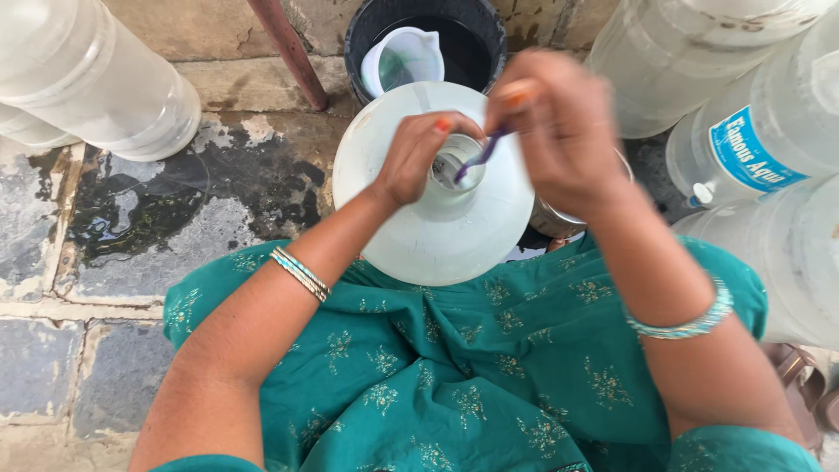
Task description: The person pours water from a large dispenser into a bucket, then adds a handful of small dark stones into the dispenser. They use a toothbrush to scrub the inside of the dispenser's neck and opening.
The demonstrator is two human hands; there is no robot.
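Your left hand point(412, 156) grips the water jug point(437, 227) at its neck while your right hand point(555, 122) is clamped on a purple brush point(482, 154) poking into its mouth.

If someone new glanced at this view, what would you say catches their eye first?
At centre, the large pale water jug stands upright between the knees, seen from above. The left hand grips its neck while the right hand pokes a purple brush into the mouth. Behind it sits a black bucket of water with a white jug inside, and more clear water jugs lie on the right.
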